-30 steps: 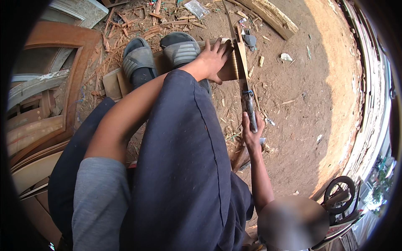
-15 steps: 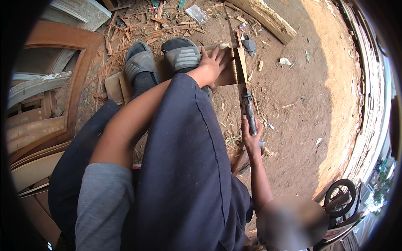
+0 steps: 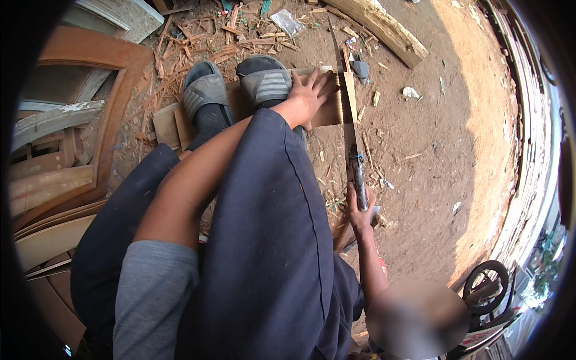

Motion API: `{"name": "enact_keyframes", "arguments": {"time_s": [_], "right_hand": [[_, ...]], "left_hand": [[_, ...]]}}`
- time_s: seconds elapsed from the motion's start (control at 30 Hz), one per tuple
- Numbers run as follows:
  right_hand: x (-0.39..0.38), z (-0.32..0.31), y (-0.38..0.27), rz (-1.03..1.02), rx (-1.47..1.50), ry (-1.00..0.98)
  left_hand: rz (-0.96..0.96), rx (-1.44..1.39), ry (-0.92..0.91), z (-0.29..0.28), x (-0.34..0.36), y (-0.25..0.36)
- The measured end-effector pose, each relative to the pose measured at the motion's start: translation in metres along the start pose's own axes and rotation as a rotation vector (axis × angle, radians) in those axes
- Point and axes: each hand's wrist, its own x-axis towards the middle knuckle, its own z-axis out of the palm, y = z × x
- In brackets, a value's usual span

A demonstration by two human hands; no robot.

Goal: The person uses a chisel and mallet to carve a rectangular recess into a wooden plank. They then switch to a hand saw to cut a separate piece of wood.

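A wooden board (image 3: 329, 115) lies low above the ground under my feet. My left hand (image 3: 311, 96) presses flat on it, fingers spread. Both my feet rest on the board in grey striped slide sandals (image 3: 269, 85), left of that hand. My right hand (image 3: 361, 203) is closed around the handle of a handsaw (image 3: 349, 137). Its long blade crosses the board near the right end, just beyond my left fingertips. A narrow strip of wood shows on the blade's far side. Part of my right hand's grip is hidden behind the handle.
Wood chips and scraps (image 3: 225, 54) litter the ground around a clear plastic bag (image 3: 288, 23). A thick timber (image 3: 384, 30) lies at the far right. Brown wooden frames (image 3: 129, 60) lean at left. Stacked planks (image 3: 534, 150) line the right side, near a wheel (image 3: 486, 285).
My right hand has drawn the handsaw back toward me, its blade sliding across the board. My left hand and feet keep their places on the board.
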Motion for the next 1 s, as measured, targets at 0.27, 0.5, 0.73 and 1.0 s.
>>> {"name": "enact_keyframes", "arguments": {"time_s": [0.27, 0.5, 0.73, 1.0], "right_hand": [[0.017, 0.004, -0.007, 0.073, -0.009, 0.0], [-0.006, -0.01, 0.006, 0.008, 0.012, -0.017], [0.011, -0.002, 0.007, 0.087, 0.039, -0.018], [-0.013, -0.002, 0.01, 0.084, 0.059, 0.011]], "left_hand": [[-0.01, -0.024, -0.019, -0.003, -0.001, 0.001], [-0.056, -0.068, 0.017, -0.001, -0.003, 0.0], [-0.048, -0.06, -0.019, -0.003, -0.002, -0.001], [-0.054, -0.084, 0.018, 0.0, -0.003, -0.002]]}}
